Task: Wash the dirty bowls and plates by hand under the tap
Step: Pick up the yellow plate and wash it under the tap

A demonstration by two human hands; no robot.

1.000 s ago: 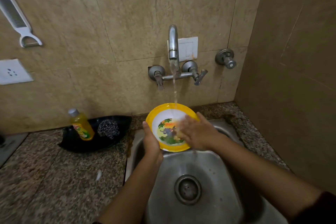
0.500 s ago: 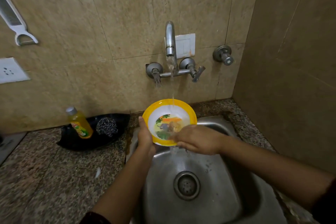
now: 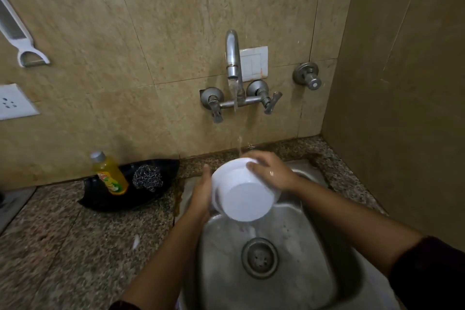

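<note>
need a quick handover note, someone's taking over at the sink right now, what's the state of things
Left hand: grips the bowl's rim on its left side.
Right hand: on the bowl's upper right.
Bowl: over the sink, white underside facing the camera.
Tap: running; the stream lands on the bowl's top edge.
Dish soap bottle and steel scrubber: in a black tray on the counter, left of the sink.
Done: can't tell.
Left: rinse the outside and set it down. No other dishes in view.
</note>
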